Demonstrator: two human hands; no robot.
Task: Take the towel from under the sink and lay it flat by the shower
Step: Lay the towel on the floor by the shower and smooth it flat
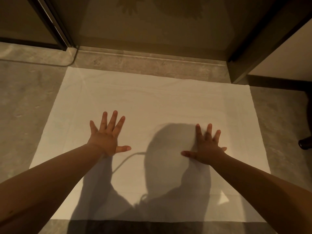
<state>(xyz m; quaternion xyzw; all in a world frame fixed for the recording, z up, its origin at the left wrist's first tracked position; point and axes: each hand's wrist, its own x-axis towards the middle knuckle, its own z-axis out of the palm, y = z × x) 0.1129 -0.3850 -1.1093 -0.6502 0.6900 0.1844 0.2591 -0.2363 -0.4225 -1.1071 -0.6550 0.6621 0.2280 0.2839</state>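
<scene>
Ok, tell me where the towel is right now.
The towel lies spread flat on the floor, centre of the head view, its far edge beside the shower threshold, with the left hand and right hand flat on it.

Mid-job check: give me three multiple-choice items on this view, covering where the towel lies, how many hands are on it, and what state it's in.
1. Where does the towel lie?
A) on the floor before the shower threshold
B) over a rail
C) in a cupboard

2. How many hands press on it?
A) none
B) one
C) two

3. What state is it in?
A) rolled up
B) spread flat
C) folded in a stack

1 A: its far edge runs near the threshold.
2 C: the left hand and the right hand both rest palm down, fingers spread.
3 B: it lies open on the floor with only faint creases.
</scene>
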